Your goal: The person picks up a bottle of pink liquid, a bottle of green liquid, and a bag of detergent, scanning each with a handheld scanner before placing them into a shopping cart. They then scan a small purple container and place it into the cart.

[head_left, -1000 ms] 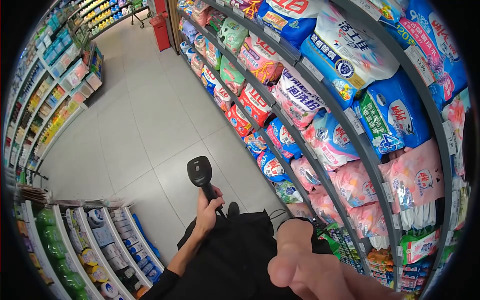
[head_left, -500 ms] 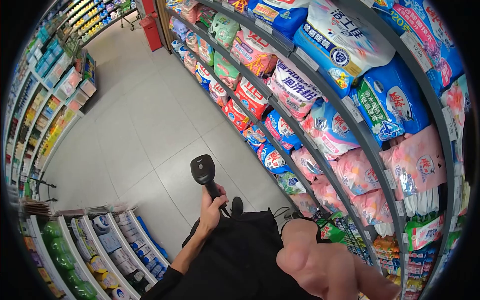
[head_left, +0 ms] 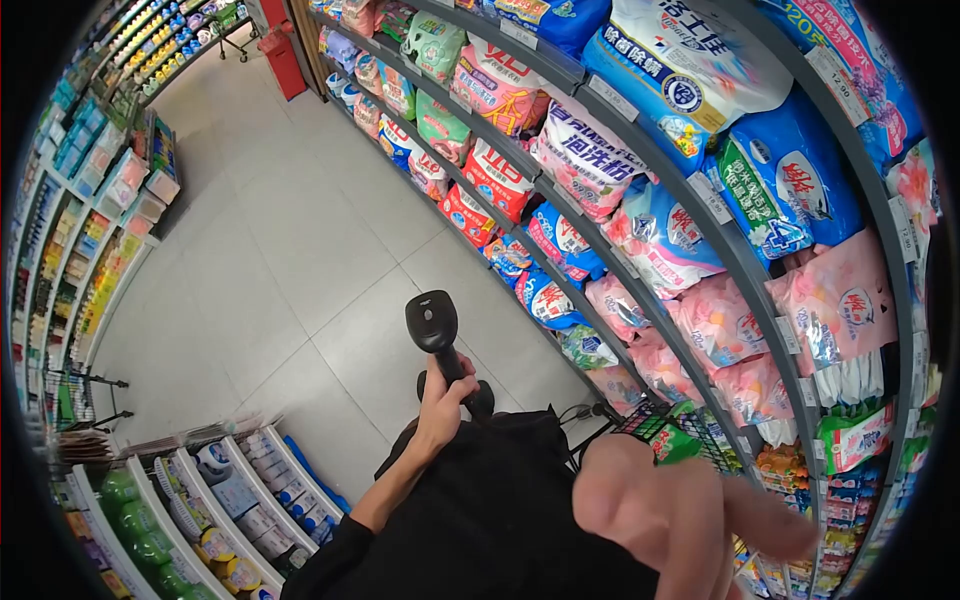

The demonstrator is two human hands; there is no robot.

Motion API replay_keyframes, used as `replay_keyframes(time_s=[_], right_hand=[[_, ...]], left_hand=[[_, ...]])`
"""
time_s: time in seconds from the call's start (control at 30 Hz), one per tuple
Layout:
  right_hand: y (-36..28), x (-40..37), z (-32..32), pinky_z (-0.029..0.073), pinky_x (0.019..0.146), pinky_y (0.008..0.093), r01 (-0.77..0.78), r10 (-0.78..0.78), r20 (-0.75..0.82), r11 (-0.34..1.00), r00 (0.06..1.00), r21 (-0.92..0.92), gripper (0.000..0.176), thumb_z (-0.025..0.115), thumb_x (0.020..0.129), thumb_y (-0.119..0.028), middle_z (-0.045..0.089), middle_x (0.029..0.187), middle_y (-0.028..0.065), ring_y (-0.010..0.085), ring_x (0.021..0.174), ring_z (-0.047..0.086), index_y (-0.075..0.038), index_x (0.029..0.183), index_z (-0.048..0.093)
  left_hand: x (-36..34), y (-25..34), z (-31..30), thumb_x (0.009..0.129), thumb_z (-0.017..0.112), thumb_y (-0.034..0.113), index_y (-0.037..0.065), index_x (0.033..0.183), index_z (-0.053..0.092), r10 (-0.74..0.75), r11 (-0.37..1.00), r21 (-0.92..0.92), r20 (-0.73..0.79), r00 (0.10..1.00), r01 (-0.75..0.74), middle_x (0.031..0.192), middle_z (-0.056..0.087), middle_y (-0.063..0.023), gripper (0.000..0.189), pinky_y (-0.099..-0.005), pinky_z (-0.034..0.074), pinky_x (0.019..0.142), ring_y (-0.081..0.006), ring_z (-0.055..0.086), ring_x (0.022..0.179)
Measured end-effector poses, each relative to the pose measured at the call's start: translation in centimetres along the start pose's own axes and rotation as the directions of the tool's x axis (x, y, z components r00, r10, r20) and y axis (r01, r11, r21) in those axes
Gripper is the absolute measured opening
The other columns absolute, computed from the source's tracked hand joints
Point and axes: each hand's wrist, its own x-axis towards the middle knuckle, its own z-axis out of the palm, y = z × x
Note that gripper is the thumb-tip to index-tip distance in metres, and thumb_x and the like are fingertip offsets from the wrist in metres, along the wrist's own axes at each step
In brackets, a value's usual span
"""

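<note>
My left hand is wrapped around the handle of a black handheld scanner, whose head points up and away from me over the floor. Large and blurred at the lower right, my right hand is close to the camera. Its fingers are bent and overlap, with one reaching to the right, and nothing can be made out in them. Beyond it, pink bags and blue detergent bags stand on the right-hand shelves, with price labels along the shelf edges.
Grey floor tiles run along the aisle. Shelves of small goods curve along the left, and white racks stand at the lower left. A red bin is at the far end. A black wire basket sits by the right shelves.
The scanner and my left hand have shifted right and slightly up in view. My right hand has moved a little right, and the shelves have shifted slightly as the view turned.
</note>
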Motion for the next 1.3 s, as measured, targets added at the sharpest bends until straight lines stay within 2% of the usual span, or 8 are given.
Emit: replay_keyframes(time_s=[0.03, 0.13, 0.17, 0.23, 0.33, 0.73, 0.97, 1.3], right_hand=[[0.8, 0.8, -0.2, 0.038, 0.101, 0.0503, 0.002, -0.002, -0.005, 1.0, 1.0, 0.003, 0.049, 0.048, 0.102, -0.015, 0.071, 0.098, -0.0026, 0.0158, 0.108, 0.057, -0.013, 0.149, 0.038], [5.4, 4.9, -2.6, 0.023, 0.116, 0.0538, 0.151, -0.1, -0.274, 0.973, 0.957, 0.172, 0.063, 0.044, 0.1, -0.028, 0.055, 0.127, 0.0228, 0.0363, 0.137, 0.039, 0.009, 0.147, 0.023], [5.8, 5.1, -5.7, 0.022, 0.118, 0.0518, 0.016, 0.006, -0.113, 0.982, 0.994, 0.188, 0.074, 0.037, 0.102, -0.027, 0.037, 0.15, 0.0201, 0.0344, 0.143, 0.029, 0.006, 0.151, -0.007], [6.8, 5.9, -6.2, 0.023, 0.117, 0.0501, -0.066, 0.122, -0.257, 0.975, 0.959, 0.214, 0.066, 0.034, 0.102, -0.024, 0.031, 0.154, 0.0208, 0.0337, 0.144, 0.028, 0.007, 0.152, 0.004], [8.2, 6.5, -6.5, 0.024, 0.117, 0.0492, -0.083, 0.179, -0.324, 0.954, 0.929, 0.289, 0.062, 0.032, 0.102, -0.023, 0.03, 0.155, 0.0205, 0.0326, 0.145, 0.027, 0.007, 0.152, 0.01], [10.3, 8.1, -7.6, 0.027, 0.115, 0.0444, -0.058, 0.22, -0.388, 0.92, 0.895, 0.388, 0.051, 0.036, 0.102, -0.022, 0.04, 0.15, 0.0204, 0.0328, 0.141, 0.035, 0.004, 0.146, 0.034], [10.4, 8.2, -8.3, 0.029, 0.115, 0.0445, -0.069, 0.239, -0.396, 0.915, 0.887, 0.397, 0.048, 0.037, 0.102, -0.021, 0.043, 0.148, 0.0201, 0.0323, 0.14, 0.038, 0.004, 0.143, 0.039], [10.3, 7.7, -9.3, 0.036, 0.113, 0.0446, -0.021, 0.257, -0.436, 0.879, 0.862, 0.476, 0.042, 0.039, 0.102, -0.015, 0.057, 0.136, 0.0154, 0.0277, 0.128, 0.053, 0.006, 0.138, 0.044]], left_hand=[[0.1, 0.3, -0.1, 0.083, 0.054, 0.005, 0.005, 0.111, 0.043, -0.004, 1.0, 0.004, -0.001, 1.0, 0.004, 0.097, 0.052, -0.006, 0.03, -0.0295, 0.045, 0.07, -0.0146, 0.056, 0.08], [0.2, 0.8, -0.3, 0.082, 0.054, 0.005, 0.003, 0.11, 0.044, 0.006, 1.0, 0.003, -0.038, 0.999, -0.006, 0.095, 0.053, -0.0073, 0.03, -0.0298, 0.045, 0.07, -0.0155, 0.056, 0.08], [0.5, 0.2, -1.1, 0.082, 0.053, 0.005, 0.002, 0.11, 0.044, 0.004, 1.0, 0.03, -0.017, 1.0, -0.003, 0.093, 0.053, -0.0076, 0.03, -0.0299, 0.046, 0.07, -0.0156, 0.056, 0.08], [0.5, 0.2, -1.4, 0.082, 0.053, 0.004, 0.002, 0.11, 0.043, 0.009, 1.0, 0.024, -0.044, 0.999, -0.008, 0.094, 0.053, -0.0076, 0.03, -0.0303, 0.046, 0.071, -0.0159, 0.056, 0.08], [0.6, 0.5, -1.8, 0.082, 0.053, 0.005, 0.003, 0.11, 0.043, 0.002, 1.0, -0.023, -0.045, 0.999, -0.003, 0.095, 0.053, -0.0076, 0.03, -0.0306, 0.046, 0.073, -0.0162, 0.056, 0.081], [1.7, 0.8, -2.9, 0.083, 0.054, 0.005, 0.005, 0.111, 0.042, 0.017, 1.0, -0.025, -0.062, 0.998, -0.019, 0.095, 0.053, -0.0072, 0.03, -0.0296, 0.045, 0.072, -0.0158, 0.056, 0.079], [2.5, 0.4, -2.8, 0.083, 0.053, 0.004, 0.005, 0.11, 0.042, 0.021, 1.0, -0.016, -0.051, 0.998, -0.021, 0.094, 0.053, -0.0073, 0.029, -0.029, 0.045, 0.071, -0.0157, 0.056, 0.079], [3.3, 0.6, -2.4, 0.082, 0.055, 0.006, 0.005, 0.11, 0.042, -0.004, 1.0, -0.006, -0.013, 1.0, 0.004, 0.095, 0.053, -0.0071, 0.031, -0.0293, 0.045, 0.072, -0.0159, 0.056, 0.079]])
